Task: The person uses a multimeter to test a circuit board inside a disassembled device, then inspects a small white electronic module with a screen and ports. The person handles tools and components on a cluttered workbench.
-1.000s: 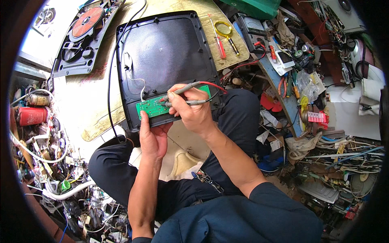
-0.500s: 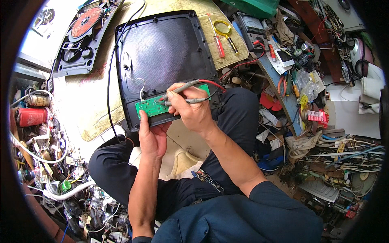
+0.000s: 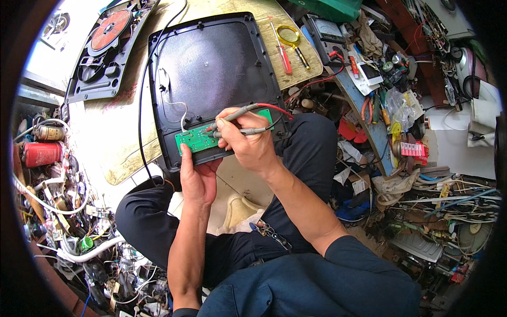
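A long green circuit board (image 3: pixel 193 141) lies along the near edge of a square black panel (image 3: pixel 211 68), joined to it by a thin white cable. My left hand (image 3: pixel 198 182) is closed on the board's near left part, thumb on top; its other fingers are partly hidden underneath. My right hand (image 3: pixel 248 145) pinches two test probes together, a red-marked probe (image 3: pixel 240 111) and a black-leaded probe (image 3: pixel 253 130). Their tips point down at the middle of the board; whether both touch it I cannot tell.
The panel rests on a worn wooden table (image 3: pixel 119 137). A magnifying glass (image 3: pixel 288 35) and red screwdriver (image 3: pixel 283 55) lie right of it. An opened induction cooker base (image 3: pixel 108 47) sits far left. An analog multimeter (image 3: pixel 325 31) stands at right. Piled parts and cables flank both sides.
Almost nothing differs. The panel and board appear shifted very slightly left in the picture, and both hands keep their hold.
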### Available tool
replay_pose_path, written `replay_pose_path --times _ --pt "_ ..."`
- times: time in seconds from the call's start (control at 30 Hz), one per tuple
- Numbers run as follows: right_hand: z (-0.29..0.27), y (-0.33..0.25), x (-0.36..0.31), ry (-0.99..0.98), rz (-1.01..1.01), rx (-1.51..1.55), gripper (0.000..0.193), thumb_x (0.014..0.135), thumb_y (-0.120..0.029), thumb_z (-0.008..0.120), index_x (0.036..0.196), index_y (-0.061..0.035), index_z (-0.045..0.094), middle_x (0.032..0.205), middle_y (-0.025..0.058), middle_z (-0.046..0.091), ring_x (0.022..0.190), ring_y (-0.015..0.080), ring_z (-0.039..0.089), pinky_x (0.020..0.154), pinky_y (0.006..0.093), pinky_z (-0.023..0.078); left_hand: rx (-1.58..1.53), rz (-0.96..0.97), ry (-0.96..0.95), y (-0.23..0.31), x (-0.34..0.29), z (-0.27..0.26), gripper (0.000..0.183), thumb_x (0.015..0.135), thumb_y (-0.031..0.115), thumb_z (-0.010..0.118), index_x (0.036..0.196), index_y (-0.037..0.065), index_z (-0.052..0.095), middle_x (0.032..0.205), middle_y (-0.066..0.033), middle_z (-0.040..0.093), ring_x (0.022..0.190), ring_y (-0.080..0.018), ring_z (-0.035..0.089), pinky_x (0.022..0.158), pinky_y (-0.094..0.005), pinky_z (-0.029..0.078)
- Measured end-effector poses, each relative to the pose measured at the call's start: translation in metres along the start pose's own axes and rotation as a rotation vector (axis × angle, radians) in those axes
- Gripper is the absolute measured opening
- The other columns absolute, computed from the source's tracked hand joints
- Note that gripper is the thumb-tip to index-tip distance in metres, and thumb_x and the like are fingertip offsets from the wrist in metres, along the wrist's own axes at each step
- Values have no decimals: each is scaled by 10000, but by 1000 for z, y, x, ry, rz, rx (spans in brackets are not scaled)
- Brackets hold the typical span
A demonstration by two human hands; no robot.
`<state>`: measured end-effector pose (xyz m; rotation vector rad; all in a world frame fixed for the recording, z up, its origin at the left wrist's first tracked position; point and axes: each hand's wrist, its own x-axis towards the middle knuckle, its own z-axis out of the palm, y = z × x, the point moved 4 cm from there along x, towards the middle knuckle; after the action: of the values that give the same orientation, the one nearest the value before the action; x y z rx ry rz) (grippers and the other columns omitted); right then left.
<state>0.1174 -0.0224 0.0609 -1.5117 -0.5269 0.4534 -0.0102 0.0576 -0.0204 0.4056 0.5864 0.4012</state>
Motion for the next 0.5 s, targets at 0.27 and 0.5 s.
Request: replay_pose_path --times 0.27,0.5 --pt "0 2 0 5 -3 6 177 975 -136 639 910 23 681 716 68 659 604 127 657 547 285 504 6 12 -25 -1 1 -1 563 1108 512 407 1430 63 513 1355 -123 649 1208 -233 663 1017 -394 566" --pt "-1 0 1 -11 -4 -3 181 980 -134 631 906 24 678 725 62 656 607 122 652 552 282 506 -7 10 -11 0 0 4 552 1105 510 415 1414 68 537 1344 -112 655 1166 -239 670 1075 -424 508"
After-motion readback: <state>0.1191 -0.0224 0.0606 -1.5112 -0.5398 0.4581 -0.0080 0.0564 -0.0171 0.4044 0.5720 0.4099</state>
